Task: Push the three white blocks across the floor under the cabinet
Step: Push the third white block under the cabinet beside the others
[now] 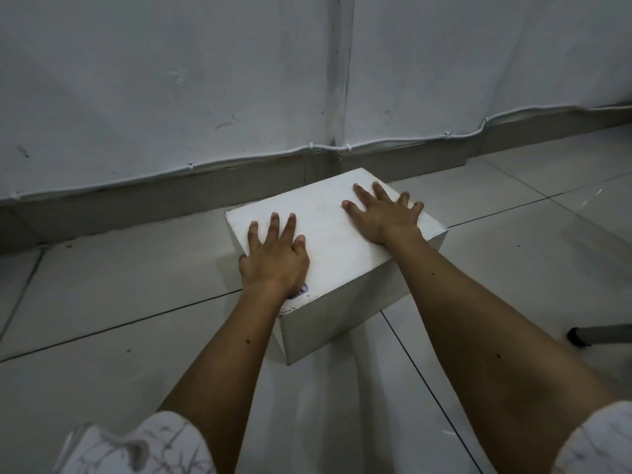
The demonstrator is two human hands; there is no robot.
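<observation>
Block at frame centre on the floor, far corner near the baseboard, left hand and right hand flat and spread on top, gripping nothing: palms likely to slip, or corner to jam there.

Plain white rectangular block, w/ a small blue-edged sticker at its near corner. Pale grey glossy floor tiles, dark grout lines. White scuffed wall, grey skirting strip, white cable. My short sleeves: white w/ grey-brown branchy print.
</observation>
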